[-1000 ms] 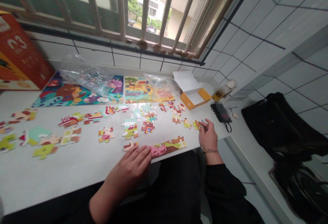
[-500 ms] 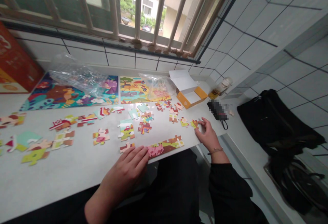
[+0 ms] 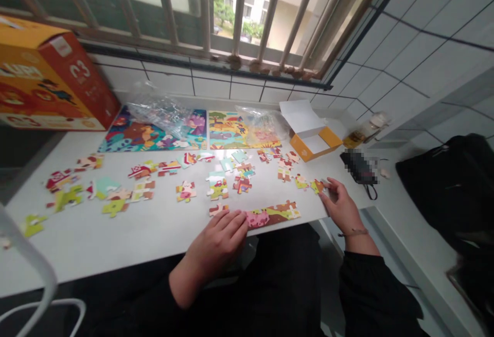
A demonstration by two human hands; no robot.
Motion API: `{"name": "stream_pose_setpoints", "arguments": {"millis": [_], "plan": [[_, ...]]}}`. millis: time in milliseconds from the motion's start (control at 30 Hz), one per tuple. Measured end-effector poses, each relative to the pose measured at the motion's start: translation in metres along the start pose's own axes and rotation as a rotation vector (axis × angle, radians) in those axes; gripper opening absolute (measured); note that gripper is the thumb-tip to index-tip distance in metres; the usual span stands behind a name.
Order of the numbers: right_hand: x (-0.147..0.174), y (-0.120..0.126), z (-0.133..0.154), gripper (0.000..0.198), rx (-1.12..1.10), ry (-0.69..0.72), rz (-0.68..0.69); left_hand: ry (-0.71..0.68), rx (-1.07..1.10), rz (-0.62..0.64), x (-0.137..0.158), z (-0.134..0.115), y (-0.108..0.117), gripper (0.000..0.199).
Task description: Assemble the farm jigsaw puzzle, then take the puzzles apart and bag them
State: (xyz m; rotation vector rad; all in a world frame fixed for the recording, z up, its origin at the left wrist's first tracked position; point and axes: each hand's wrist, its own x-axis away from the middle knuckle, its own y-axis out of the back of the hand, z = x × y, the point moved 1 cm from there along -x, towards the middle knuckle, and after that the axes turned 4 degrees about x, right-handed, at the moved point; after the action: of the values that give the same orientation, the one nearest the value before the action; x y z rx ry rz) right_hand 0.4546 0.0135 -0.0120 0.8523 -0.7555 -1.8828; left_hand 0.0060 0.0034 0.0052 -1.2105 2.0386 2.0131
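The puzzle strip (image 3: 280, 215) is laid left-to-right along the near edge of the table (image 3: 154, 239), its left end touched by the flattened left hand (image 3: 222, 239); farther right, a piece (image 3: 317, 187) is touched by the right hand (image 3: 340, 206), grip unclear.

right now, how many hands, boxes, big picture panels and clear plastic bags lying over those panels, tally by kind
Hands: 2, left hand, right hand
Boxes: 2, large red-orange box, small yellow box
Picture panels: 2, blue panel, yellow panel
Plastic bags: 2, blue-panel bag, yellow-panel bag
Total: 8
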Motion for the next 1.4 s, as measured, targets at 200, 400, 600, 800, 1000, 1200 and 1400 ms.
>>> {"name": "stream_pose_setpoints", "arguments": {"millis": [200, 400, 600, 800, 1000, 1200, 1400], "plan": [[0.003, -0.002, -0.003, 0.081, -0.010, 0.003, -0.017, -0.028, 0.009, -0.018, -0.001, -0.002, 0.006, 0.030], [0.004, -0.004, -0.006, 0.075, 0.046, 0.030, -0.011, -0.022, 0.012, -0.015, -0.001, -0.003, 0.005, 0.029], [0.004, -0.005, -0.009, 0.072, 0.067, 0.030, -0.018, -0.015, 0.014, 0.020, 0.002, -0.003, 0.001, 0.029], [0.004, -0.005, -0.012, 0.070, 0.064, 0.042, -0.001, -0.011, 0.010, 0.007, 0.005, -0.003, -0.005, 0.031], [0.004, -0.005, -0.007, 0.067, 0.055, 0.057, -0.005, -0.007, 0.012, 0.002, 0.003, -0.003, -0.002, 0.029], [0.002, -0.005, -0.010, 0.066, 0.066, 0.061, 0.003, -0.008, 0.024, -0.001, 0.002, -0.003, -0.003, 0.030], [0.002, -0.004, -0.007, 0.063, 0.083, 0.082, 0.005, -0.022, 0.008, -0.005, 0.002, -0.002, -0.002, 0.027]]}}
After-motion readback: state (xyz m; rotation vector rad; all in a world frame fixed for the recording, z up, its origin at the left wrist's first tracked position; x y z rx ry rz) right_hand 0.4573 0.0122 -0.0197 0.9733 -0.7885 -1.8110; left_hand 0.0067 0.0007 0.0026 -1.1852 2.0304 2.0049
